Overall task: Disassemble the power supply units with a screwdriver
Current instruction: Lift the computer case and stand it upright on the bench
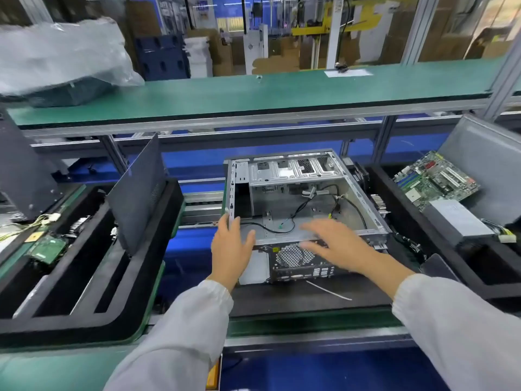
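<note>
An opened computer case (pixel 304 204) is seen lying on a black tray (pixel 310 300) on the desk, its side panel off and the interior largely stripped; loose black cables (pixel 298 213) are left on the case floor. No power supply unit can be identified inside the case. A grey metal box with a wire bundle, judged to be a removed power supply unit (pixel 456 221), is seen in the right-hand tray, just beside a green motherboard (pixel 434 179).

The left hand (pixel 229 249) is placed at the near left corner of the case, fingers straight and thumb spread, touching the frame edge; nothing is gripped. The right hand (pixel 335 246) is held over the near rear edge, fingers extended and apart, blurred by motion; whether the metal is touched cannot be told. No screwdriver is seen in either hand or anywhere in view.

The step in hand is judged to be the handling of the emptied case, either steadying or repositioning it. For the next move, a firm hold on both sides of the frame would be called for, with care taken that the loose cables are not snagged; a screwdriver would have to be fetched before further screws are addressed.
</note>
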Available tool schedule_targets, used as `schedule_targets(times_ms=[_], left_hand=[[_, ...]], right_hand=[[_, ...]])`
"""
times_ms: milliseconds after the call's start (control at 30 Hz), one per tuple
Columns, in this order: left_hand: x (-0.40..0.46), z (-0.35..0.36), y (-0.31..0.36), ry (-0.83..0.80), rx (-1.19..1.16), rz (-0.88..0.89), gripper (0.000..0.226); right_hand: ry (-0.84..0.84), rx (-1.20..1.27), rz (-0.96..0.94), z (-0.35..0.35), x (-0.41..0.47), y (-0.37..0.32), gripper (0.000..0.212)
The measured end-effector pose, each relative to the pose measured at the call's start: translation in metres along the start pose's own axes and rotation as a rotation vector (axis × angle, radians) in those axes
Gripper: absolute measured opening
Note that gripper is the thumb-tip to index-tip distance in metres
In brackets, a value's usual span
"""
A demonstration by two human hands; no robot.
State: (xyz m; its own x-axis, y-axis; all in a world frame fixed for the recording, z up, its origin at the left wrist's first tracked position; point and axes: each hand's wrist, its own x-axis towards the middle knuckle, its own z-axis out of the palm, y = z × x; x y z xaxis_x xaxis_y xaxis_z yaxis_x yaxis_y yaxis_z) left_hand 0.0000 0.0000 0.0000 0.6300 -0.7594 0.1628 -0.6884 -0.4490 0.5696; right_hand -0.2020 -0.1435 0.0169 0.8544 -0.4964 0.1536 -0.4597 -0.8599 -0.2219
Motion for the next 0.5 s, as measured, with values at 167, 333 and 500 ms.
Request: schedule_targets(times_ms=[167, 333, 500], left_hand=[[0.007, 0.012, -0.010, 0.013, -0.006, 0.014, 0.055], [0.032, 0.017, -0.010, 0.042, 0.009, 0.026, 0.052], [0.061, 0.021, -0.006, 0.039, 0.022, 0.022, 0.050]], right_hand=[[-0.079, -0.236, -0.104, 0.018, 0.010, 0.012, 0.036], [0.007, -0.268, -0.113, 0.024, 0.029, 0.023, 0.037], [0.010, -0.265, -0.128, 0.025, 0.054, 0.038, 0.035]])
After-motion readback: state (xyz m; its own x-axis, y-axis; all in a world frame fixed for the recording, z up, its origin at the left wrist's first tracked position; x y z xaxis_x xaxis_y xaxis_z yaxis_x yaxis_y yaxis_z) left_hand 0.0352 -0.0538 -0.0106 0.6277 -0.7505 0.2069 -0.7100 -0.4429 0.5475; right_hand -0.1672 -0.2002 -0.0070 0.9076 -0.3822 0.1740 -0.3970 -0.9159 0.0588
